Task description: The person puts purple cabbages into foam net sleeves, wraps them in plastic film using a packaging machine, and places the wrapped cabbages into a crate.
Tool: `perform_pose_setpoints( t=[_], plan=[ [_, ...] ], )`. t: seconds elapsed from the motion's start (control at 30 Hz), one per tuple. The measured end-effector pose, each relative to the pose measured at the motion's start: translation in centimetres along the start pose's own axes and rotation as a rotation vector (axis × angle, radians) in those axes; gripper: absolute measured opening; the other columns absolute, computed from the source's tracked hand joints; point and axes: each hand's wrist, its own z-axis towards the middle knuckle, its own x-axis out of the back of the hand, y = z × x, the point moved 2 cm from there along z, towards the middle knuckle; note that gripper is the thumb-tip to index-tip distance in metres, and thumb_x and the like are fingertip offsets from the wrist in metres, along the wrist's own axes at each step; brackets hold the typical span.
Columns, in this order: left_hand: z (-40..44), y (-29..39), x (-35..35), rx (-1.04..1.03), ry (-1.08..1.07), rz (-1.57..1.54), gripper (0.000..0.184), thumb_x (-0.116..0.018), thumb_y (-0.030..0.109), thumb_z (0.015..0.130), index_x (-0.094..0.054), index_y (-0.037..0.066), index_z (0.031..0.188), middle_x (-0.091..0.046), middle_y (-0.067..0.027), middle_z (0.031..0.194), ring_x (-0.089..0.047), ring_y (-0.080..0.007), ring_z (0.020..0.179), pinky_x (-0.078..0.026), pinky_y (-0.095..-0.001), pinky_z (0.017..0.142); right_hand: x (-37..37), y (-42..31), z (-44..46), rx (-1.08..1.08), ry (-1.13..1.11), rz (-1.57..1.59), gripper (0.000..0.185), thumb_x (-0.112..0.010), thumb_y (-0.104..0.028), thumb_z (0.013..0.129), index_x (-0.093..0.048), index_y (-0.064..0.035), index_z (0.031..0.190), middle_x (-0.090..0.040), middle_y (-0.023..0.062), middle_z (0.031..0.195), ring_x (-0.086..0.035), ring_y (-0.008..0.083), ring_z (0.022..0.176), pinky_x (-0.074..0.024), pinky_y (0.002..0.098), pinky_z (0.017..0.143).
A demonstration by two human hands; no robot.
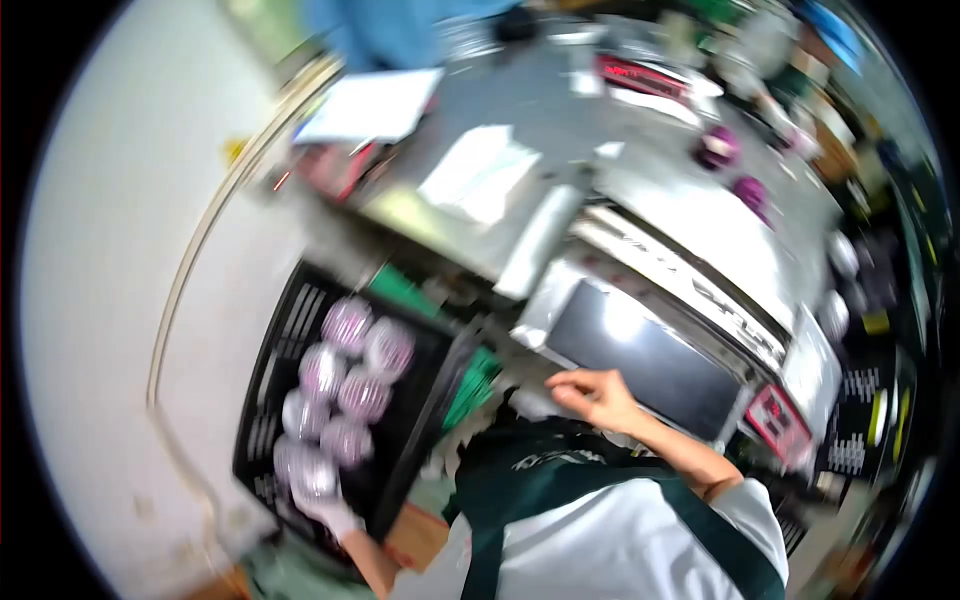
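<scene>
My left hand (328, 512), in a pale glove, reaches into the near end of a black crate (405, 430). Its fingers are around a film-wrapped round vegetable (316, 474), whitish and purple with a shiny cover; the fingertips are partly hidden. Beside it in the crate sit several more wrapped purple balls (365, 395), laid in rows along the left side. My bare right hand (598, 396) hovers before my apron, near the lower left edge of a wrapping machine's dark flat plate (640, 350). Its fingers are loosely bent and apart, with nothing seen in them.
A film roll (545, 235) lies at the machine's left. Two unwrapped purple balls (720, 148) rest on the metal table (640, 180). A red-lit display panel (780, 422) is at the machine's right corner. White sheets (480, 172) lie on the table; a wall (120, 300) bounds the left.
</scene>
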Motion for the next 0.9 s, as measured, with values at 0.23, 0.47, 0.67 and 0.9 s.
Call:
perform_pose_setpoints(
  t=[0.23, 0.47, 0.67, 0.9],
  plan=[
    [5.4, -7.9, 9.8, 0.14, 0.443, 0.571, 0.048, -0.049, 0.038, 0.084, -0.052, 0.005, 0.119, -0.059, -0.0142, 0.109, -0.059, -0.0278, 0.094, -0.05, -0.0393, 0.079, 4.9, 2.1, -4.4, -0.12, 0.185, 0.042, 0.026, -0.06, -0.023, 0.085, -0.064, -0.0027, 0.101, -0.066, 0.01, 0.076, -0.064, 0.0156, 0.067, -0.0505, 0.0284, 0.065],
    [8.3, -8.8, 0.1, -0.155, 0.601, 1.029, 0.048, -0.051, 0.035, 0.084, -0.051, 0.005, 0.121, -0.058, -0.015, 0.11, -0.058, -0.0279, 0.095, -0.05, -0.039, 0.08, 16.5, 0.8, -9.0, -0.05, 0.445, -0.046, 0.034, -0.07, -0.025, 0.077, -0.064, -0.0037, 0.102, -0.067, 0.0078, 0.089, -0.064, 0.0145, 0.077, -0.0517, 0.0285, 0.072],
    [11.8, -8.6, -14.5, -0.527, 0.544, 1.098, 0.047, -0.053, 0.033, 0.084, -0.049, 0.006, 0.123, -0.057, -0.0158, 0.111, -0.058, -0.0279, 0.096, -0.049, -0.0388, 0.08, 33.6, 0.4, -8.5, -0.004, 0.676, -0.279, 0.055, -0.075, -0.035, 0.071, -0.059, -0.001, 0.111, -0.062, 0.0121, 0.108, -0.062, 0.0204, 0.093, -0.0505, 0.0309, 0.079],
    [8.4, -19.3, -46.0, -0.322, -0.305, 0.683, 0.036, -0.053, 0.009, 0.085, -0.051, -0.001, 0.119, -0.055, -0.0103, 0.111, -0.052, -0.0179, 0.099, -0.042, -0.029, 0.086, 49.4, 6.8, 1.3, -0.162, 0.708, -0.638, 0.084, -0.075, -0.055, 0.059, -0.052, -0.0012, 0.119, -0.058, 0.0199, 0.114, -0.057, 0.0344, 0.104, -0.0437, 0.0399, 0.09]
  ],
)
